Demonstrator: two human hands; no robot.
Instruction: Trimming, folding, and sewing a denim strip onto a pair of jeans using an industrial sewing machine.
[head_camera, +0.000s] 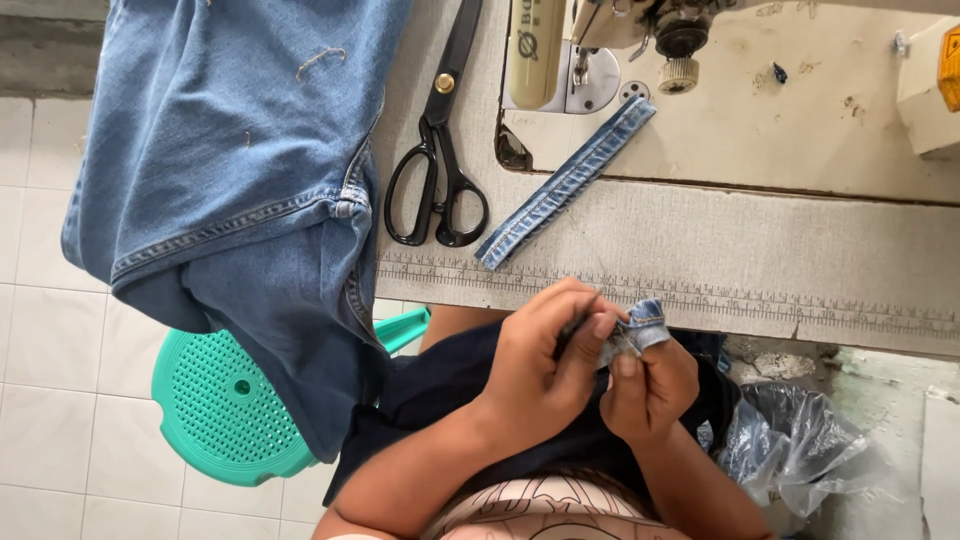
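Note:
My left hand and my right hand meet over my lap, just below the table's front edge. A small folded piece of blue denim is pinched between my right thumb and fingers. In the fingers of my left hand is a thin dark tool, its tip against the denim piece. What kind of tool it is I cannot tell.
On the table lie black scissors and a loose denim strip, with a sewing machine behind. Blue jeans hang over the table's left edge above a green plastic stool. A clear plastic bag sits at the right.

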